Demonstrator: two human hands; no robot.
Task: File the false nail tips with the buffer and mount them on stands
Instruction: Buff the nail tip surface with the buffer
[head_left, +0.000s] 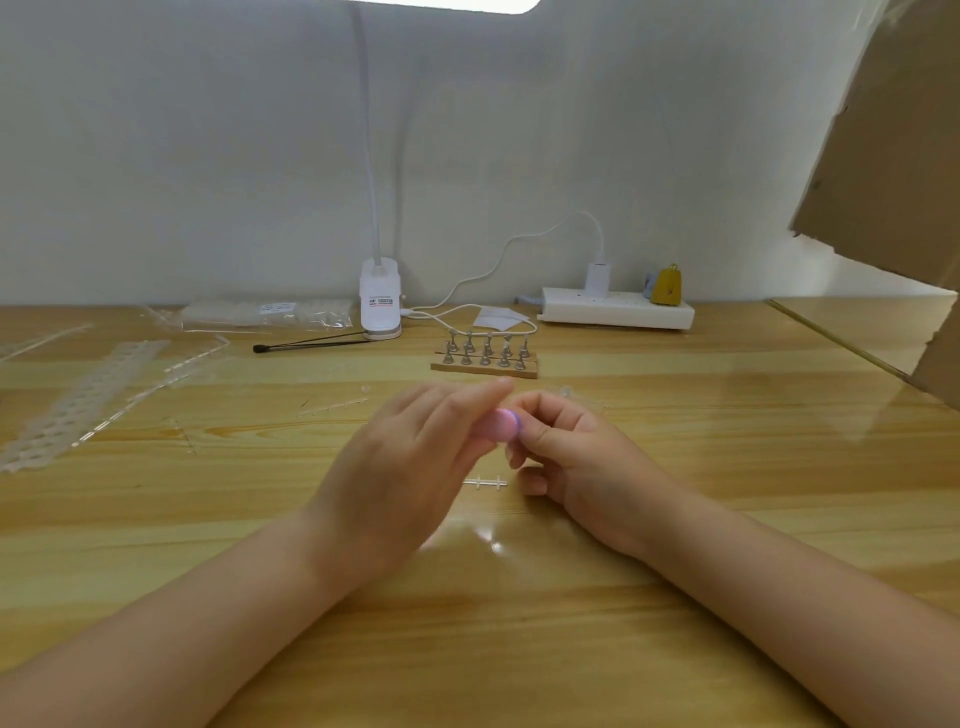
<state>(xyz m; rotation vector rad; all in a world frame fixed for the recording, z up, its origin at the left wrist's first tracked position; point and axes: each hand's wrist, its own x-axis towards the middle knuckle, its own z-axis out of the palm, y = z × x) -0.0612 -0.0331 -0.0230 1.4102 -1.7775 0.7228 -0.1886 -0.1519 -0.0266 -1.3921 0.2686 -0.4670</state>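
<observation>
Left hand (410, 467) — fingers curled round pink buffer (501, 426) | right hand (561, 447) — pinching something unseen, blurred

A white clip lamp base (381, 304) stands at the back of the wooden table (675, 467), its gooseneck rising against the pale wall, and a white cable (498, 260) runs from it to a charger plugged into a white power strip (617, 308), where a small yellow object (668, 285), possibly a plug cover, also sits. A black-tipped stick (306, 344) lies left of the lamp in front of a clear plastic bag (265, 313). A cardboard panel (893, 156) leans in at the right.
</observation>
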